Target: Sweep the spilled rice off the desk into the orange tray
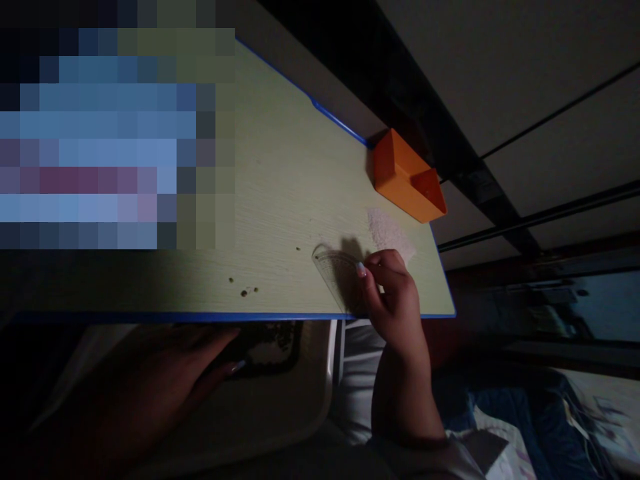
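On the pale table, my right hand (393, 283) pinches the edge of a clear plastic protractor (335, 270) between thumb and fingers. The protractor lies low over the tabletop, its shadow beneath it. A mound of small pale grains (387, 230) sits just beyond that hand. Several small dark beans (244, 293) are scattered left of the protractor. Below the table edge, my left hand (185, 380) is stretched out with thumb and fingers apart, over a light-coloured bin (305, 393) with dark contents (255, 340). Shade hides much of this hand.
An orange open box (400, 177) stands at the table's (280, 167) far right edge, which has blue trim. Dark rails and pale panels rise behind it. Blue fabric (525, 393) lies at lower right. Pixel blocks cover the upper left.
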